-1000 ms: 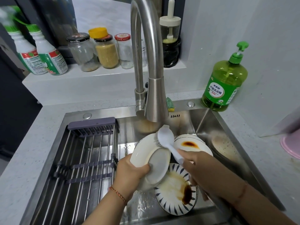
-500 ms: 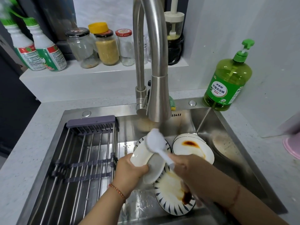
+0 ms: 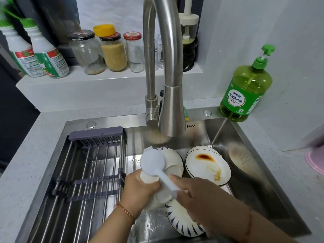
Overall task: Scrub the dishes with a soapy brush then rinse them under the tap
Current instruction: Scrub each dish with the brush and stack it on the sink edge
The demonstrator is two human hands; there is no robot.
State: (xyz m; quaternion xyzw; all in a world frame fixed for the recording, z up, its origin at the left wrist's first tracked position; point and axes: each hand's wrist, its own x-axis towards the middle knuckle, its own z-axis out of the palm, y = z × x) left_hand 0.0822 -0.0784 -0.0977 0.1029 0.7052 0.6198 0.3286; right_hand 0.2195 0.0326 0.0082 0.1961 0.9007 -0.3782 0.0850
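Far L, on white ledge (image 3: 108,79): two white plastic bottles w/ green-red labels (image 3: 43,58), then three glass jars (image 3: 112,51), the middle one full of yellow grains w/ a loose yellow cap on top.

Stainless steel sink (image 3: 245,172): L half spanned by a steel-rod drying rack w/ grey plastic ends (image 3: 91,176).

L hand (image 3: 140,186), red thread bracelet at wrist, fingers curled round the lower edge of a white ceramic dish (image 3: 171,163), held tilted over sink centre, below the tall curved steel tap (image 3: 170,85). No water visible from spout.

White plastic dish brush (image 3: 153,161): round head lies against the dish's upper L part, bristle side hidden. Handle runs down-R into R hand (image 3: 198,195), which grasps it; finger detail blurred.

Under R hand, flat in basin: white plate w/ dark blue dash rim (image 3: 180,221), mostly covered by the hands. To R of held dish: white oval plate w/ thin dark rim (image 3: 208,165), brown sauce stain on it, leaning in basin.

Far R corner of counter: green pump bottle of dish soap (image 3: 245,85). Pink object (image 3: 315,160) at R edge, cut off.
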